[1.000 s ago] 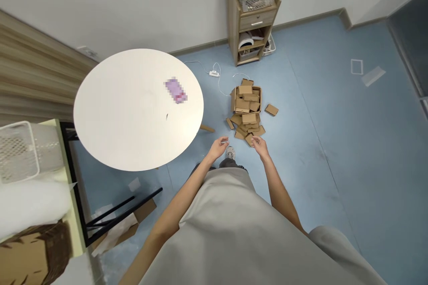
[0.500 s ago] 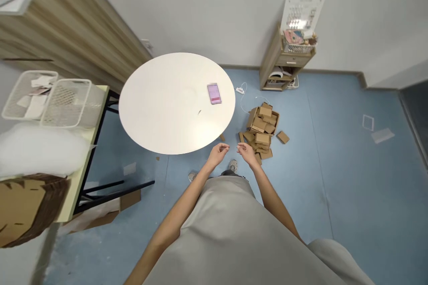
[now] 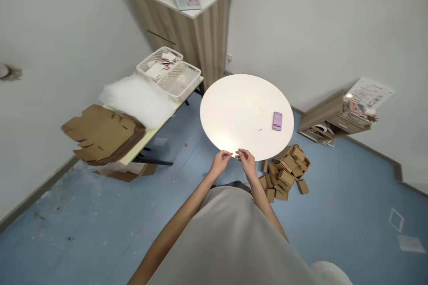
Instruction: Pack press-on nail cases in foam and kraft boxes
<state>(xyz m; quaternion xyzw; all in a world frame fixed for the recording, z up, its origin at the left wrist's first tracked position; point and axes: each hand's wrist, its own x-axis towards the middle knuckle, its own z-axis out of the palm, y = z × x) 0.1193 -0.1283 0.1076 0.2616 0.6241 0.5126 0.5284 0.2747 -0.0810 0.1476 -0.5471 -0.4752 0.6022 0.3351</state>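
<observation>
My left hand (image 3: 220,163) and my right hand (image 3: 246,160) are held close together just at the near edge of the round white table (image 3: 234,111). Their fingers are curled, fingertips nearly touching each other, and I cannot see anything held between them. A pink phone (image 3: 277,121) lies on the table's right side, and a tiny dark item (image 3: 260,130) sits near it. A heap of small brown cardboard boxes (image 3: 286,171) lies on the blue floor to the right of my hands.
A pale green table (image 3: 147,133) at left carries flat cardboard sheets (image 3: 100,133), white stuffing (image 3: 138,98) and two white baskets (image 3: 169,71). A wooden cabinet (image 3: 187,31) stands behind. A small wooden shelf unit (image 3: 337,118) stands against the right wall.
The view has swung to the left, bringing the green table and the cabinet into sight. My two hands have come closer together and now sit at the round table's near edge.
</observation>
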